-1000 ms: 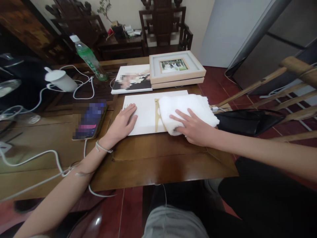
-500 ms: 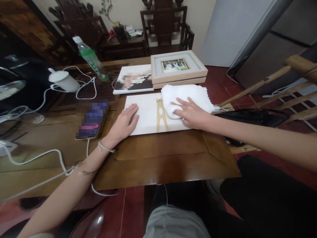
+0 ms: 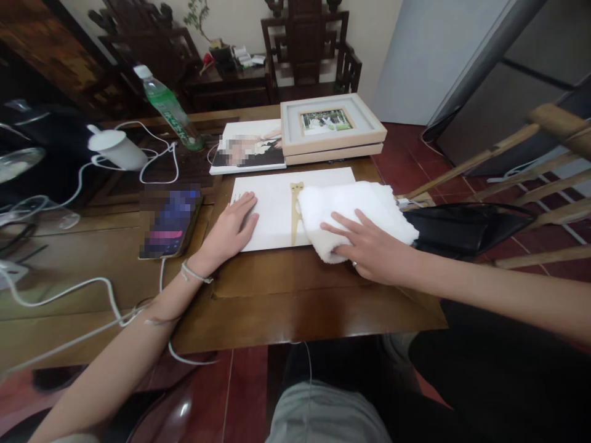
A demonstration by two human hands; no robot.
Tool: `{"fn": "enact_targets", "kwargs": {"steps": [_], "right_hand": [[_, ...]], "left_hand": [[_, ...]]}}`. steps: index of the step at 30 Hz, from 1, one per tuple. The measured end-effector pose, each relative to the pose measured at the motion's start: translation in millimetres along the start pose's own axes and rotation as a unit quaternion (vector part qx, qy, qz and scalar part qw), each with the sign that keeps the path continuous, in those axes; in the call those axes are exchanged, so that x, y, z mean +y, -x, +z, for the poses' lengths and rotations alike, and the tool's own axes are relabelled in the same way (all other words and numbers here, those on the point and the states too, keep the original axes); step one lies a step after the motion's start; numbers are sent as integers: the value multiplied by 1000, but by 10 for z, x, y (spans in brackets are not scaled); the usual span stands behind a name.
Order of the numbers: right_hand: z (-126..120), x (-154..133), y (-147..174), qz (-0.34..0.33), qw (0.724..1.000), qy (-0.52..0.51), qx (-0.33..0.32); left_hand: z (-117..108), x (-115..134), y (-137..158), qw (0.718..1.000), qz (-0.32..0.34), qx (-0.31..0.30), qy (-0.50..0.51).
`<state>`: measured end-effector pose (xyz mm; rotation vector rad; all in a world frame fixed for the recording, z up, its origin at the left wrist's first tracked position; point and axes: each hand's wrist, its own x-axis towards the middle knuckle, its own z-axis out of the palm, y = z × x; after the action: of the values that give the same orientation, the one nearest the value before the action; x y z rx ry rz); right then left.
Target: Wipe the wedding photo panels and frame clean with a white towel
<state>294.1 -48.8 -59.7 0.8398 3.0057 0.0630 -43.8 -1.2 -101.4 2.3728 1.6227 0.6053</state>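
Observation:
A flat white book-like board (image 3: 272, 215) with a gold long-legged animal figure (image 3: 295, 209) lies on the wooden table. My left hand (image 3: 233, 227) rests flat on its left end, fingers stretched out. Over its right part and past its near edge lies a folded white towel (image 3: 369, 203). My right hand (image 3: 369, 246) presses on this towel and grips it, the thumb at the near fold and the fingers spread over the top. The towel hides the right side of the board and part of the figure.
Behind the board lie a photo book (image 3: 249, 147) and stacked picture frames (image 3: 332, 132). To the left are a phone (image 3: 170, 224) on a white cable, a lidded white cup (image 3: 117, 147) and a green-labelled bottle (image 3: 168, 107). A wooden chair (image 3: 521, 123) stands at right.
My right hand has drawn the towel toward me and slightly right, uncovering the board's far right corner. The left hand stays in place on the board.

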Motion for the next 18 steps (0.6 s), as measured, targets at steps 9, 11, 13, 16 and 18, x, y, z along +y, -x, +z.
{"fn": "enact_targets", "kwargs": {"steps": [9, 11, 13, 16, 18], "right_hand": [[-1, 450, -326, 17, 1000, 5, 14], [-15, 502, -403, 37, 999, 12, 0], [-17, 497, -438, 53, 998, 17, -4], [14, 384, -388, 63, 998, 15, 16], [42, 262, -304, 59, 998, 11, 27]], "left_hand": [[-5, 7, 4, 1000, 0, 1, 0], [-4, 6, 5, 1000, 0, 0, 2], [-2, 1, 6, 1000, 0, 1, 4], [2, -11, 6, 1000, 5, 5, 8], [5, -18, 5, 1000, 9, 9, 10]]}}
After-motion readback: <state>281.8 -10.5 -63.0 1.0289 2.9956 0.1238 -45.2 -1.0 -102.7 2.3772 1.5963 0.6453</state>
